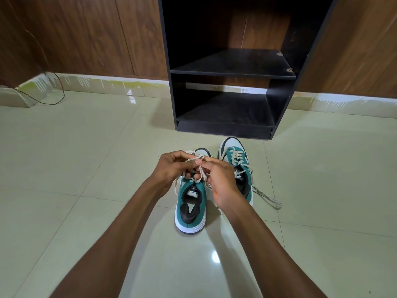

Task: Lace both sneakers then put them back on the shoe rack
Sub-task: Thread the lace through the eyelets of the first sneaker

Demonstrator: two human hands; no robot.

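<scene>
Both hands [199,171] pinch the left sneaker's [190,203] lace [200,168].

The floor [64,168] is laid with large, pale cream tiles, glossy enough to catch bright patches of light near the bottom of the view and by the wall. Thin grout lines cross it at angles. Behind runs a wall of dark brown wood-grain panels [86,35], split by narrow vertical seams. Along its foot sits a light skirting strip [111,83] — streaked with yellowish-green stains and white drips. At the far left a thin dark cable [61,91] hangs down the panelling and loops onto the tiles — close to the corner.
</scene>
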